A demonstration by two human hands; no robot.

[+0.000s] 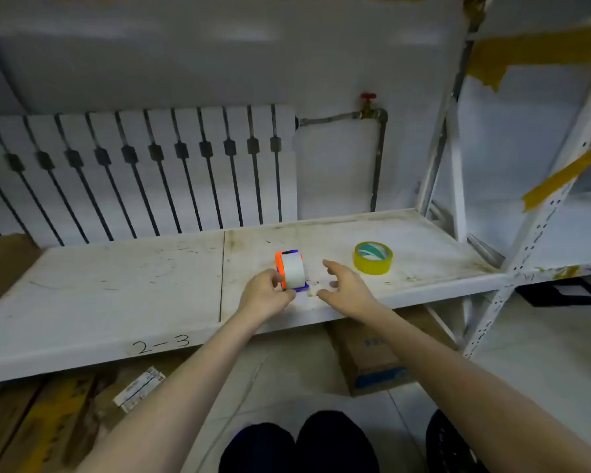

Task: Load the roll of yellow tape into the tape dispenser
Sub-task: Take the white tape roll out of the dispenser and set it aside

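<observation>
Your knees (297, 445) sat lowest in view. Your left hand (265, 295) pinched the dispenser (291, 270) on the shelf (116, 285); your right hand (347, 285), fingers spread and empty, hovered nearer the yellow tape (373, 258), which lay flat to its right.

Left hand (265, 295) covers the near lower corner of the tape dispenser (291, 270). Printing on the cardboard box (372, 356) under the shelf (116, 288) is too blurred to read.
</observation>
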